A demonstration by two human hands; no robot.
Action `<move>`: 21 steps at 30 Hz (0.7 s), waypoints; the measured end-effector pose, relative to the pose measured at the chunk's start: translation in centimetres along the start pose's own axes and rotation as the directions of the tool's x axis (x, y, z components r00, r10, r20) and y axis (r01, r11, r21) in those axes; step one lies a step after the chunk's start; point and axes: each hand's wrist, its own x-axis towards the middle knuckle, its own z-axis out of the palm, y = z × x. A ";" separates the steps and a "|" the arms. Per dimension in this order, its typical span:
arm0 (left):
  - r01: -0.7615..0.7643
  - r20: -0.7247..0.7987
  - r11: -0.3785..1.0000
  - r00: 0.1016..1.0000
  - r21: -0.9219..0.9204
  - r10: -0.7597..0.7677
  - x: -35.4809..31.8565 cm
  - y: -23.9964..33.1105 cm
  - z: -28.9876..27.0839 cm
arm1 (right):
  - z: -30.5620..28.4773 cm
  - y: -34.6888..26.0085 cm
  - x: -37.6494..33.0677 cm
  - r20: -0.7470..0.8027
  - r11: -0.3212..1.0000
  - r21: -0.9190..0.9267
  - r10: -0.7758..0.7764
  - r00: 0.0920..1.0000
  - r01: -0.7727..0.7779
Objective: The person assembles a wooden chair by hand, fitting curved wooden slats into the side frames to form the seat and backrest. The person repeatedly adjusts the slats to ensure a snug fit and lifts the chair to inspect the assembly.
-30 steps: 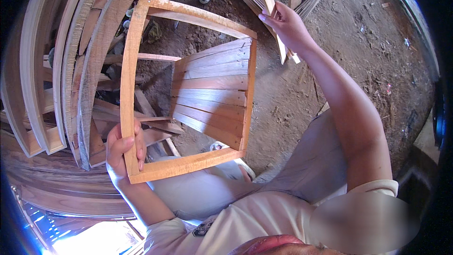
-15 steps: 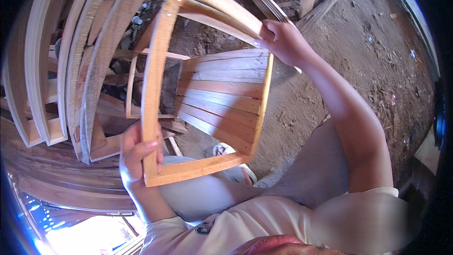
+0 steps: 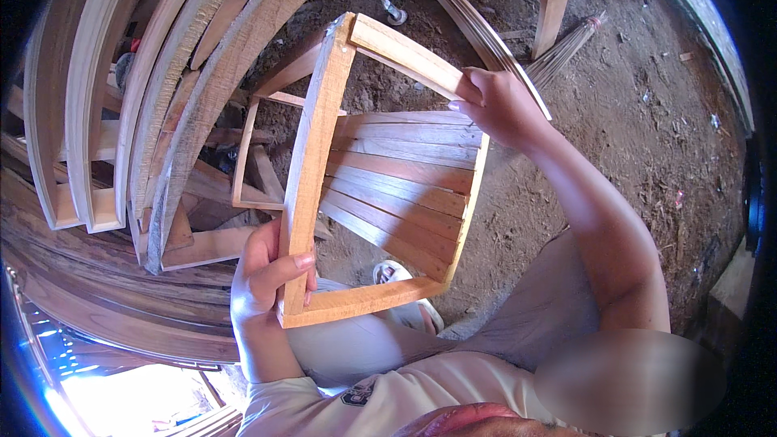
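Dirt floor (image 3: 639,137) lies open to the right; curved wooden ribs (image 3: 162,113) crowd the left. Left hand (image 3: 263,275) is clamped on the near-left corner of a slatted wooden frame (image 3: 405,186), right hand (image 3: 498,101) closed on its far rail. Frame is held over the lap, long axis running away from the body, pale slats filling its right half.

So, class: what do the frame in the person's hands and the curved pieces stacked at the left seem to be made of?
Frame: pale bare wood, apparently unvarnished; grain lines show and the surface looks matt. Curved pieces: also wood, rougher, with greyish sawn faces and visible grain. The left hand and right hand grip the frame's corners.
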 end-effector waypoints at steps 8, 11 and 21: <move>-0.003 0.102 1.000 0.995 0.018 0.001 0.6 -0.1 -0.5 | -0.4 -0.1 0.0 0.081 0.999 -0.040 0.011 0.997 -0.008; 0.010 0.179 0.998 0.984 0.057 -0.020 1.5 -1.0 -2.0 | -0.3 0.1 -0.2 0.050 1.000 -0.023 -0.018 0.999 0.020; -0.283 -0.113 0.802 0.911 0.526 0.396 5.2 3.7 1.6 | 0.4 1.3 -0.8 0.007 0.992 0.044 -0.117 0.993 0.117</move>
